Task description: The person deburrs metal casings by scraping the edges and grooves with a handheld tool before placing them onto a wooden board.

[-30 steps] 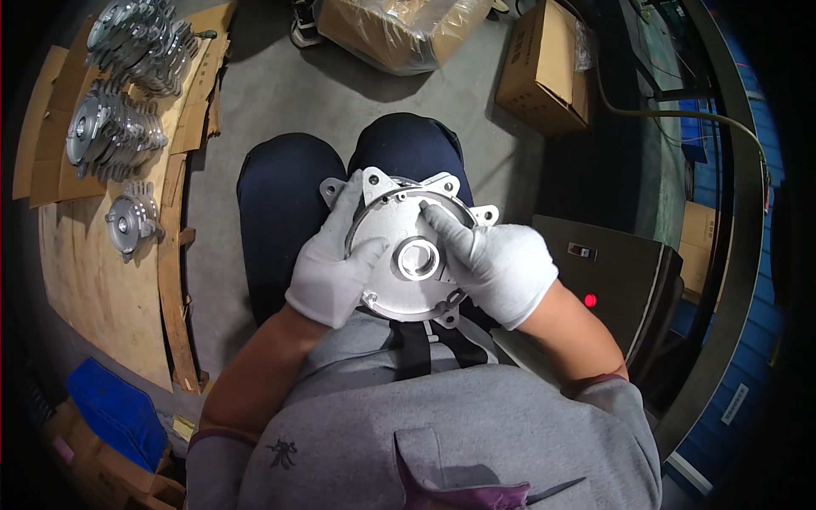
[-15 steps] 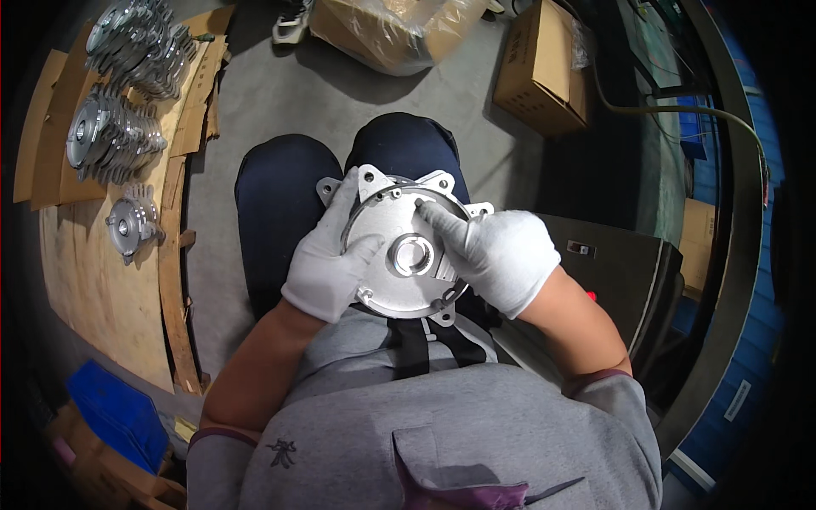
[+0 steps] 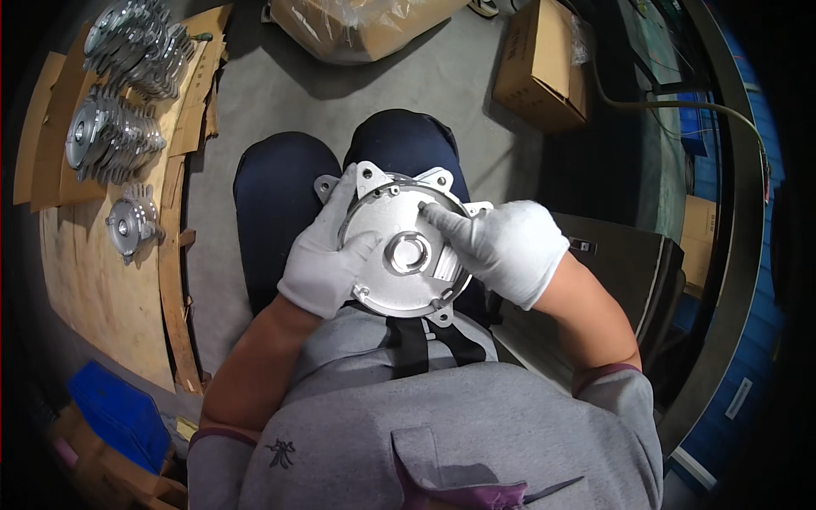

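A round silver metal end cover point(image 3: 393, 293), with a central bored hub and ears around its rim, is held over my lap with its hollow side up. My left hand point(image 3: 325, 259), in a white glove, grips its left edge, thumb on the inner face and a finger along the upper left rim. My right hand point(image 3: 514, 251), also gloved, is closed at the upper right edge. One digit reaches onto the inner face, its tip dark; whether something small is pinched there is unclear. The right hand's other fingers are mostly hidden.
On the left, stacks of similar metal covers point(image 3: 110, 136) and one separate cover point(image 3: 127, 225) sit on a wooden pallet point(image 3: 102, 314). A blue bin point(image 3: 119, 412) is at lower left. A plastic-wrapped carton point(image 3: 357, 30) and cardboard box point(image 3: 540, 68) stand ahead; a dark cabinet point(image 3: 625, 263) is right.
The end cover has shifted and tilted slightly in my hands. My right hand has moved a little to the right. The wrapped carton ahead has slid left, and the shoe beside it has left that spot.
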`<control>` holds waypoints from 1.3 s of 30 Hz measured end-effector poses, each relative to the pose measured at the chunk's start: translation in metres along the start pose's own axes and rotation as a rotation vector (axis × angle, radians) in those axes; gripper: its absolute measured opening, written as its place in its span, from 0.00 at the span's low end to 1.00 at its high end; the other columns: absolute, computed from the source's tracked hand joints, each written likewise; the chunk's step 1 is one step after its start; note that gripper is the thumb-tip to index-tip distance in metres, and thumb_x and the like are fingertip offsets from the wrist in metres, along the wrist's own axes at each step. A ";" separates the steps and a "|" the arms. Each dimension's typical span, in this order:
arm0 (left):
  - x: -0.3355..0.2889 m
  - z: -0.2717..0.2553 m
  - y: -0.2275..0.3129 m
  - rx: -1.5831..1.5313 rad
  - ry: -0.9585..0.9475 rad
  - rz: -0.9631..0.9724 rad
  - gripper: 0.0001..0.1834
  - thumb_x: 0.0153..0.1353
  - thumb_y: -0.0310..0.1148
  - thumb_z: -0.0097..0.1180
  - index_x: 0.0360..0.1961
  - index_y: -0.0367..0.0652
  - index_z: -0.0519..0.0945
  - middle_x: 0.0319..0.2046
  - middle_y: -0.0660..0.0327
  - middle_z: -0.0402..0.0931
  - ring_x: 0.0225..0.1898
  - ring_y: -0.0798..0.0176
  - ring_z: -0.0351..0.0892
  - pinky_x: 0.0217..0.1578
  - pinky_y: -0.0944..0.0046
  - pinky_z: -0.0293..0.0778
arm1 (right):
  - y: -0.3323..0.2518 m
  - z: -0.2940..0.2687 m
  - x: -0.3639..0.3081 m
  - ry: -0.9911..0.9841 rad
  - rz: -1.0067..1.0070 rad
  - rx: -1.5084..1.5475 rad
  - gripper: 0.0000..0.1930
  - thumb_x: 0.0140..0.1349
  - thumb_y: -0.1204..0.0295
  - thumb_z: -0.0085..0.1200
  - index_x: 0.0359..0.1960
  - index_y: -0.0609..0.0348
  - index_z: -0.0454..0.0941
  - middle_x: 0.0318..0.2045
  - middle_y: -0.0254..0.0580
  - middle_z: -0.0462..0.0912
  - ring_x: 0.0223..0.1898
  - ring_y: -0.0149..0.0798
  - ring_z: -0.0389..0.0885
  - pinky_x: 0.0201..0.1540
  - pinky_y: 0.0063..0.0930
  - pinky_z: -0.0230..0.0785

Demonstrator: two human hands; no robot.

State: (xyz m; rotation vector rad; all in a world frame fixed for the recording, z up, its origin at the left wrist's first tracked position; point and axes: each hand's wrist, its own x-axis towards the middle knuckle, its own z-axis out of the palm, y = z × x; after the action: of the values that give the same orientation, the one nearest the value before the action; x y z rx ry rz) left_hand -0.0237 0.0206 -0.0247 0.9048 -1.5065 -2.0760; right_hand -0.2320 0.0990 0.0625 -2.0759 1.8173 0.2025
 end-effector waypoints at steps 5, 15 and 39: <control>0.003 0.000 0.002 -0.054 -0.016 -0.056 0.39 0.62 0.16 0.50 0.71 0.35 0.48 0.65 0.51 0.61 0.66 0.64 0.62 0.64 0.67 0.60 | 0.000 0.006 0.003 0.003 0.029 0.032 0.17 0.65 0.65 0.50 0.56 0.46 0.76 0.22 0.43 0.79 0.21 0.45 0.80 0.22 0.36 0.71; 0.001 -0.002 0.001 -0.011 -0.038 -0.047 0.39 0.61 0.16 0.50 0.71 0.35 0.48 0.66 0.51 0.61 0.65 0.63 0.63 0.64 0.66 0.60 | 0.015 0.000 -0.009 -0.082 0.002 0.260 0.18 0.70 0.63 0.42 0.59 0.42 0.73 0.21 0.43 0.81 0.20 0.42 0.82 0.26 0.32 0.77; 0.004 -0.004 0.000 -0.032 -0.045 -0.033 0.38 0.61 0.16 0.49 0.71 0.36 0.50 0.65 0.51 0.62 0.65 0.62 0.64 0.64 0.66 0.61 | 0.010 0.001 -0.001 0.022 -0.018 0.159 0.21 0.57 0.74 0.57 0.55 0.48 0.78 0.21 0.43 0.79 0.19 0.44 0.79 0.23 0.33 0.72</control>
State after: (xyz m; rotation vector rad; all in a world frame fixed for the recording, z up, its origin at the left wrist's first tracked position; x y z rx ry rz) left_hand -0.0236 0.0160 -0.0266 0.8828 -1.4859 -2.1514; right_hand -0.2416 0.0992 0.0602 -1.9908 1.7659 0.0291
